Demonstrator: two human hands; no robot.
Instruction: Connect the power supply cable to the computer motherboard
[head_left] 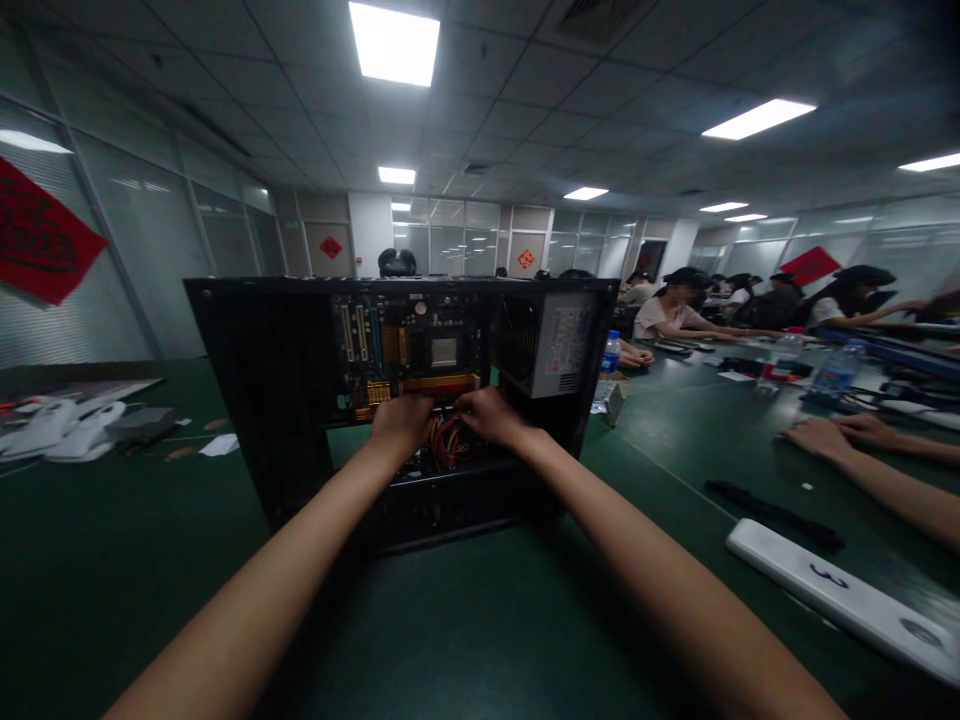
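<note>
Black metal panels frame the computer case [251,375], which stands on the green worktop [465,630] straight ahead of the person, its open side turned towards them. Inside, a motherboard [420,325] is fixed upright across the back, with pale, blue and orange slots and a square socket [443,351] showing. At the upper right of the interior sits a boxy power supply [559,345] with a printed label and a round fan [519,335]. Both hands reach into the case below the motherboard. The left hand [403,424] has its fingers curled down near the board's lower edge; its grip looks closed, but I cannot tell what, if anything, lies in it. The right hand [489,414] bends its fingers inward just beside a bundle of red and yellow cables [448,445], which hangs between the two hands; whether its grip pinches a wire is too blurred and dark to tell. To the right on the worktop lie a white bar [840,595] marked with a 3 and a black strap [776,513], with another person's hands [817,438] resting beyond them. A blue-capped bottle [610,355] stands just beside the case.
</note>
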